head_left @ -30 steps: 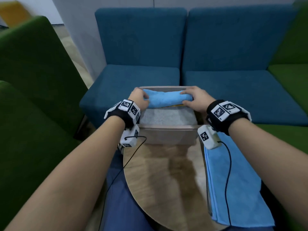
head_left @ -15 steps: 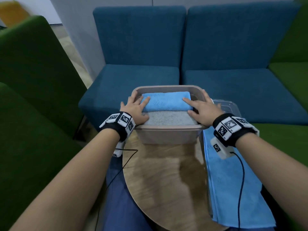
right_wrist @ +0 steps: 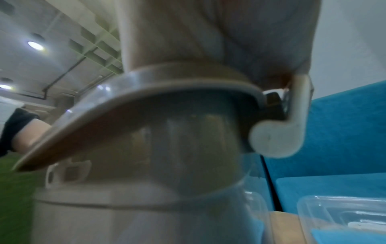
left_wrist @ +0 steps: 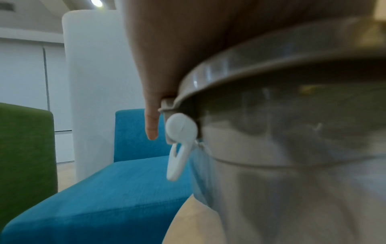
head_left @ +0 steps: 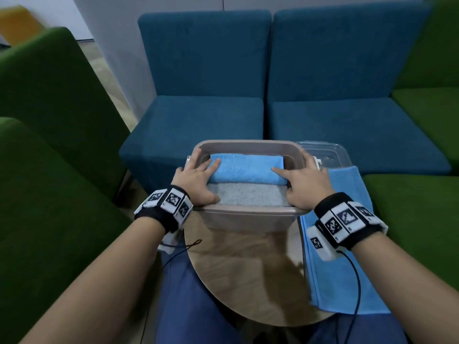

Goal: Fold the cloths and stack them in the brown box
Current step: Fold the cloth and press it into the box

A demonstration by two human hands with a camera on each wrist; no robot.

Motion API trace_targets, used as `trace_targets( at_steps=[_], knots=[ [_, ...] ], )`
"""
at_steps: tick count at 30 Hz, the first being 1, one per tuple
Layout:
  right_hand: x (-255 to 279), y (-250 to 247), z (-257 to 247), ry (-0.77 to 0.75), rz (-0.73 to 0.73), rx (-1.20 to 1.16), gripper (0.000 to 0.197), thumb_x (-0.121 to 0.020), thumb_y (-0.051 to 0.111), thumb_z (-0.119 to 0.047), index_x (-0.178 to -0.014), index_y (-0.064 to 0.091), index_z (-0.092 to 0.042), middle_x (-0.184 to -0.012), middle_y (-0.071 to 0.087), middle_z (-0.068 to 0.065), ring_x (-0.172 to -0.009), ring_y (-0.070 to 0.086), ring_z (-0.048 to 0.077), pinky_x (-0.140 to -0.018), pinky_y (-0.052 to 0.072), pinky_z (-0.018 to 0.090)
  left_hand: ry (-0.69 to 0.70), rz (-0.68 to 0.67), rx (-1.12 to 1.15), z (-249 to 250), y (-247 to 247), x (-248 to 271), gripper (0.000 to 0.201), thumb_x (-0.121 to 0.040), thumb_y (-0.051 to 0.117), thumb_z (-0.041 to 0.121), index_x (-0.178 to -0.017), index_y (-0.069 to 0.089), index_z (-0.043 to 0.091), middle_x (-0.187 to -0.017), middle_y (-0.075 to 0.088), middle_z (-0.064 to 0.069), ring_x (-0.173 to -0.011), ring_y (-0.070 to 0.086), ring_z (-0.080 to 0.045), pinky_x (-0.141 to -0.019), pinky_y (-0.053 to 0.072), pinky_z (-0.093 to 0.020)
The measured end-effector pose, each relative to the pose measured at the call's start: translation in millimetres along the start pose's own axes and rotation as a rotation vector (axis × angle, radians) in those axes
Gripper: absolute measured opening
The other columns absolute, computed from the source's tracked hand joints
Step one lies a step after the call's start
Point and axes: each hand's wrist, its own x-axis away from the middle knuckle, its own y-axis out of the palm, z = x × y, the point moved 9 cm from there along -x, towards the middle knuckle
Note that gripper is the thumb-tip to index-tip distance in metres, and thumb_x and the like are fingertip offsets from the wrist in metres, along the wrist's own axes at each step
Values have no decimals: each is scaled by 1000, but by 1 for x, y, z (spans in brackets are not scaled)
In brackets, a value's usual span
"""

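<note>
The folded blue cloth (head_left: 246,168) now lies in the brown box (head_left: 248,218) (atop a grey one (head_left: 248,196)); both hands, left hand (head_left: 197,182) and right hand (head_left: 306,186), have released it, fingers flat; another cloth (head_left: 345,269) waits on the desk (head_left: 248,274).

Your head camera looks forward and down from above the brown box (head_left: 248,217), near enough to take in both forearms, with blue sofas beyond it. Your left wrist camera sits low and very close against the box's left wall (left_wrist: 292,165), looking along it under the rim. The right wrist camera does likewise at the right wall (right_wrist: 167,148); all three share the box's rim.
</note>
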Motion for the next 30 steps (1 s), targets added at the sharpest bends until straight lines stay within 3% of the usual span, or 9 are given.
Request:
trace_targets(
  at_steps=[4,7,10,12,17,22,26,28,30],
  knots=[
    [14,6,-6,-18,-15,-4,60,-94,40,-31,-151,23,-42,-148,43,-5,-148,-12,28,-108,18,66,-4,-8,-17,2,2,14,100,-78,62,46,-154,-1,29,-162,3,7,-146,-20,-16,-116,3,-61],
    [12,-4,-11,-22,99,8,52,-95,45,-37,-146,33,-35,-151,33,-2,-146,5,31,-109,9,68,8,116,-34,16,-16,19,92,-80,62,38,-154,11,20,-161,7,-4,-148,-9,-21,-115,-3,-59],
    [16,-30,-19,-94,431,-39,40,-81,65,-18,-120,56,-24,-126,46,5,-123,37,32,-99,29,52,150,343,34,44,-36,28,61,-81,59,28,-139,41,18,-144,36,-6,-134,30,-25,-109,22,-40],
    [14,-29,-24,-174,443,-72,32,-79,63,-8,-108,58,-22,-111,50,3,-107,49,29,-86,35,42,184,310,187,49,-31,27,46,-85,58,26,-129,49,15,-129,43,-6,-120,41,-24,-100,34,-34],
    [3,-23,-18,-164,398,-214,30,-84,54,2,-105,60,-18,-107,56,1,-90,57,31,-72,47,42,112,123,328,40,-5,15,57,-95,52,25,-146,35,8,-151,29,-10,-136,36,-26,-111,25,-27],
    [-8,-15,-17,-129,301,-207,31,-89,48,-1,-107,71,-12,-114,66,6,-104,61,30,-85,49,41,72,25,335,36,7,13,71,-90,56,39,-152,28,18,-159,15,1,-143,25,-18,-116,24,-32],
    [-6,-6,-29,-195,196,24,31,-98,41,-20,-117,64,-10,-123,60,5,-104,60,29,-88,41,37,28,295,400,28,-12,19,33,-86,63,43,-106,68,17,-113,52,2,-113,45,-15,-95,40,-30],
    [-6,-5,-30,-222,215,54,34,-99,41,-32,-117,59,-9,-124,56,5,-107,57,28,-89,38,37,-7,314,392,25,-13,20,25,-83,65,46,-82,63,21,-95,53,4,-103,48,-16,-88,42,-31],
    [-6,-1,-30,-244,224,78,42,-97,43,-41,-126,52,-12,-136,50,4,-119,52,26,-96,36,37,-22,234,325,27,-7,15,24,-79,68,46,-83,58,25,-100,54,5,-108,48,-18,-94,41,-35]
  ],
)
